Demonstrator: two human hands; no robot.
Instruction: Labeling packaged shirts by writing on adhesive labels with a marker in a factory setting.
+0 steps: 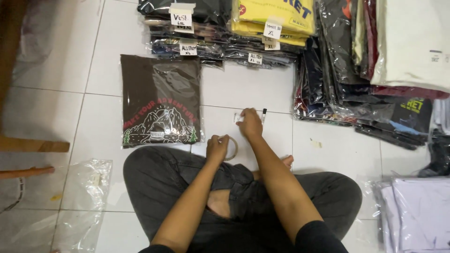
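I sit cross-legged on a white tiled floor (243,89). My left hand (217,148) grips a roll of clear tape (231,148) just in front of my knee. A little farther out, my right hand (250,124) presses on a small white paper slip (239,117) on the tile. A black marker (264,114) lies just right of that hand. To the left, a folded dark brown shirt with a mountain print (161,106) lies flat in a clear bag.
Stacks of bagged folded shirts with white paper tags (225,28) line the far side, and more piles (370,70) stand at the right. Empty clear bags (84,187) lie at my left. Light-coloured bagged garments (417,211) sit at my right. Wooden furniture legs (28,145) are at far left.
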